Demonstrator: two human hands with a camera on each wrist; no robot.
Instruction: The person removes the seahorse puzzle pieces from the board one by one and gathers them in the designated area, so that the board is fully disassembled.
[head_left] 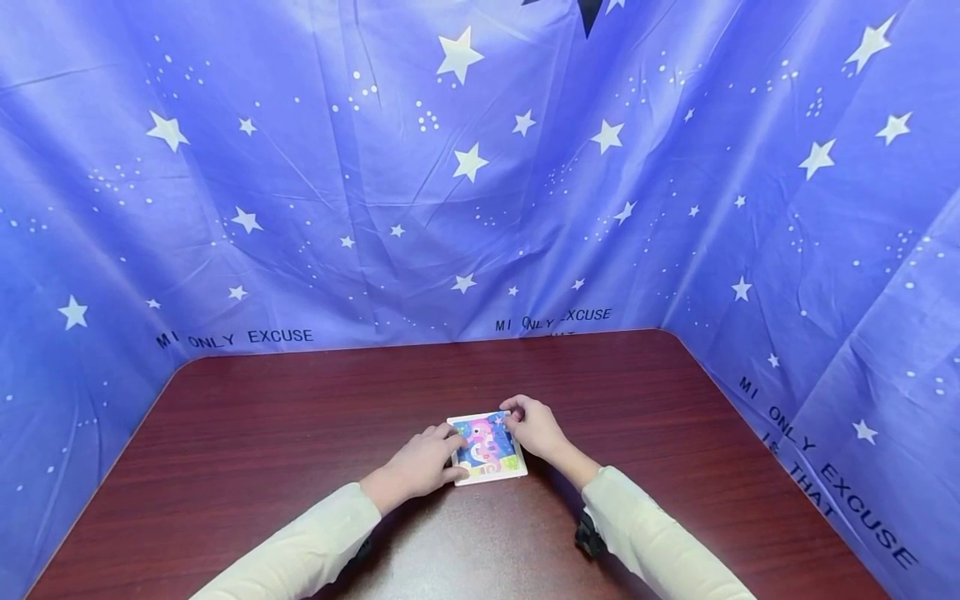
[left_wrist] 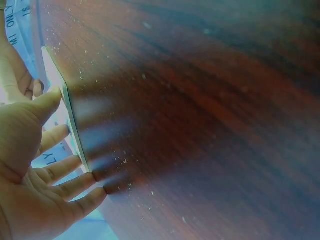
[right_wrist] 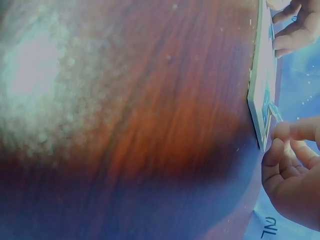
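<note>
A square picture puzzle (head_left: 483,454) with a pink cartoon figure on blue lies flat in a pale frame (head_left: 491,480) on the table. Along its left side rests my left hand (head_left: 420,462), fingers spread, thumb near the lower left corner. The left wrist view has that hand's thumb and fingertips (left_wrist: 62,131) right at the frame's edge. At the upper right corner is my right hand (head_left: 536,429), its thumb and index finger pinching a small puzzle piece (right_wrist: 275,112). That piece stands tilted up from the board in the right wrist view, its far end hidden by the fingertips.
The dark red wood-grain table (head_left: 315,408) stretches around the puzzle on all sides. Blue star-printed cloth (head_left: 405,167) hangs behind the table and along both its sides. A black strap device (head_left: 588,533) sits under the right sleeve.
</note>
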